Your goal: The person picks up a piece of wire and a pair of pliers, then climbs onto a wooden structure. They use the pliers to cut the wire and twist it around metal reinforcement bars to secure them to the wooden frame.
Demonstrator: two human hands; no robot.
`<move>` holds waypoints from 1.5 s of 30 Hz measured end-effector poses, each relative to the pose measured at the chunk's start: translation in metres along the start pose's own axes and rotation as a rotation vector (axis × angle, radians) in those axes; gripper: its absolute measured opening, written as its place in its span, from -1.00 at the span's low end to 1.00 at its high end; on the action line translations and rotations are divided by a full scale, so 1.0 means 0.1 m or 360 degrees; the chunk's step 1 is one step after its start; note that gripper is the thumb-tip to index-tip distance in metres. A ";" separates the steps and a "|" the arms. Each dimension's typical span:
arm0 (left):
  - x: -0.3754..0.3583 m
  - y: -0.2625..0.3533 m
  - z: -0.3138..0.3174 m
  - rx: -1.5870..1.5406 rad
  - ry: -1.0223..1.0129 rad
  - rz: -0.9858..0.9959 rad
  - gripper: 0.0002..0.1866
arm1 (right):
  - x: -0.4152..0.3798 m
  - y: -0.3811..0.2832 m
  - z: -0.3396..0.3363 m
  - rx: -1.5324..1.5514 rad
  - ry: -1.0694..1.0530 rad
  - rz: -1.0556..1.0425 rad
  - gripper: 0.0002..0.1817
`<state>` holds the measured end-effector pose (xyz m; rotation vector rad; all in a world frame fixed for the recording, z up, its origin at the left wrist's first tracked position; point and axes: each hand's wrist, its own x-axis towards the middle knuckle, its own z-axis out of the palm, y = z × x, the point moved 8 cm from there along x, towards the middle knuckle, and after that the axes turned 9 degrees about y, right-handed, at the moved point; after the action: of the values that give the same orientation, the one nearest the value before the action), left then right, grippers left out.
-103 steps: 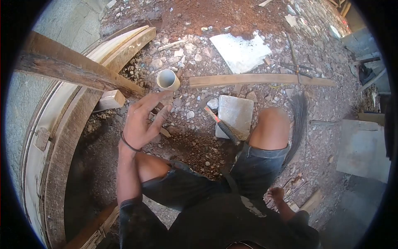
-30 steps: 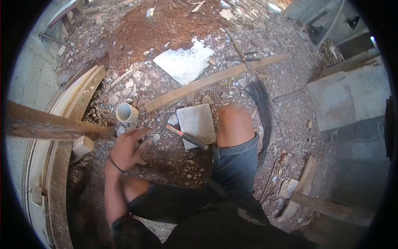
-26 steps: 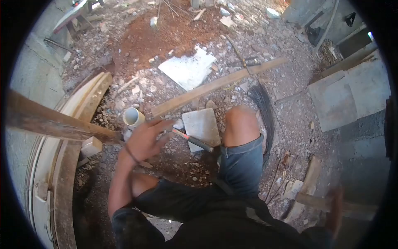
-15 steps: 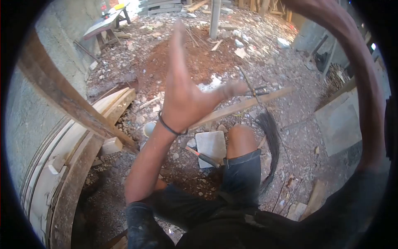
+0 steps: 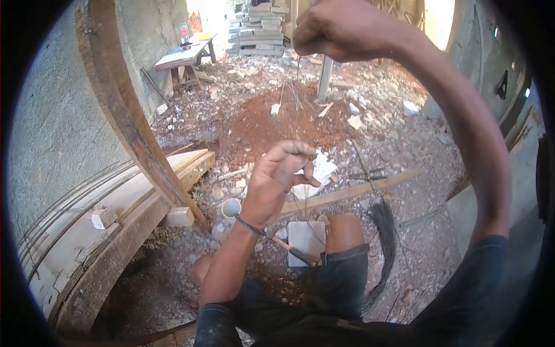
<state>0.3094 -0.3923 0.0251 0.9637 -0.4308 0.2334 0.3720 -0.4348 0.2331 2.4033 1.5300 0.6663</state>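
Observation:
My right hand (image 5: 341, 32) is raised at the top of the view, its fingers closed in a fist. From it hangs a thin wire (image 5: 298, 75), which runs down towards my left hand (image 5: 274, 185). The left hand, with a dark band on its wrist, has its fingers curled around the strand at mid-view. The wire is faint, so its exact contact with the left fingertips is hard to make out. Below lie a hammer (image 5: 292, 250) and a pale square block (image 5: 306, 238). A bundle of dark wire (image 5: 383, 248) rests right of my knee.
A long wooden batten (image 5: 358, 192) lies across the rubble, with pincers (image 5: 367, 175) beside it. At left are stacked boards (image 5: 130, 222) and a leaning post (image 5: 124, 104). Farther back stand a small bench (image 5: 182, 58), stacked blocks (image 5: 263, 34) and an upright post (image 5: 325, 78).
My right hand has come into view at the top, closed. The left hand has moved slightly down and right, and its spread fingers have curled in. The view has tilted up.

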 end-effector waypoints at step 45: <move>-0.72 -0.20 -0.87 0.0700 0.0281 -0.0442 -0.71 | -0.68 -0.28 0.72 0.0138 0.0256 -0.0478 -0.69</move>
<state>0.2742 -0.3316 -0.0658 1.4078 -0.0777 0.1609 0.3599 -0.4793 0.1409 2.1542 1.9703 0.7548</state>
